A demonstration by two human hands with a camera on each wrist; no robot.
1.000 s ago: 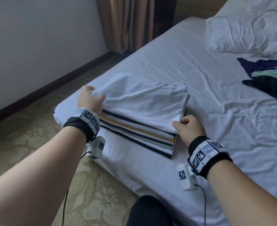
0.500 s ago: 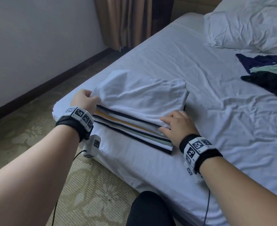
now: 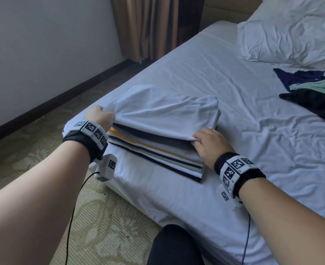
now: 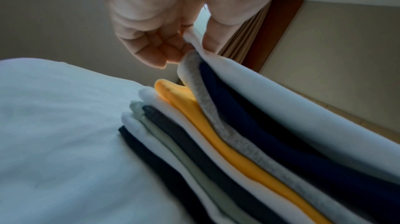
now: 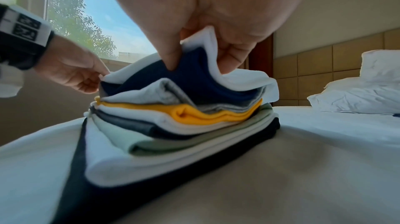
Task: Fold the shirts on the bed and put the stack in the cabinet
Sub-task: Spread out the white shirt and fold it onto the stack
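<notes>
A stack of folded shirts (image 3: 154,150) lies near the bed's left corner, with navy, white, green, grey and yellow layers. A white shirt (image 3: 163,113) tops it. My left hand (image 3: 98,117) pinches the white shirt's near left corner (image 4: 194,42), lifting it together with grey and navy layers (image 4: 216,90). My right hand (image 3: 207,144) pinches the near right corner of the white shirt and the navy one under it (image 5: 194,66). In the right wrist view the stack (image 5: 173,125) shows its folded edges, and my left hand (image 5: 75,73) grips at the far side.
Unfolded navy, green and black clothes (image 3: 311,92) lie at the bed's right. A white pillow (image 3: 291,31) sits at the head. Brown curtains (image 3: 154,25) hang by the wall. Patterned carpet (image 3: 100,217) lies left of the bed. My dark-clothed knee (image 3: 175,245) is at the bed's edge.
My right hand went from lying flat on the stack's corner to pinching the top layers. Both near corners of the white shirt are now lifted higher off the stack.
</notes>
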